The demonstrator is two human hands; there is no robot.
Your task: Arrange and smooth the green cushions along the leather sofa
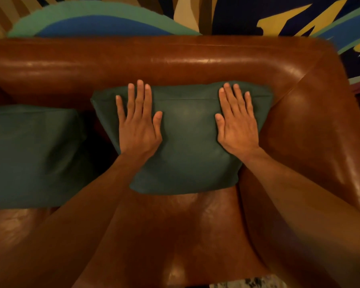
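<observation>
A: Where is the cushion (pixel 187 142)?

B: At the right end of the sofa (pixel 175 59). It leans on the backrest, with its right edge against the armrest (pixel 320 132) and its lower edge on the seat (pixel 175 225).

A: What is it made of?

B: Dark green, matte and soft-looking, roughly square with rounded corners. A straight seam runs across it near the top edge.

A: And the hands?

B: Both lie flat on its face, palms down. The left hand (pixel 138 123) has straight fingers slightly spread and the thumb out to the side, with the fingertips near the top seam. The right hand (pixel 237 123) mirrors it on the other half. Neither pinches or curls round the fabric.

A: Any other cushion?

B: A second cushion (pixel 29 152) stands to the left, the same green, with a dark gap between the two. It is blurred, and the frame cuts it off.

A: The sofa itself?

B: Glossy reddish-brown leather, smooth, with bright highlights on the rounded back and arm. A diagonal seam joins them at the corner.

A: Any writing?

B: The mural (pixel 92 21) behind shows green, blue and tan curves. On the right it has big yellow letter shapes (pixel 299 19) on navy, cropped so I cannot read them.
</observation>
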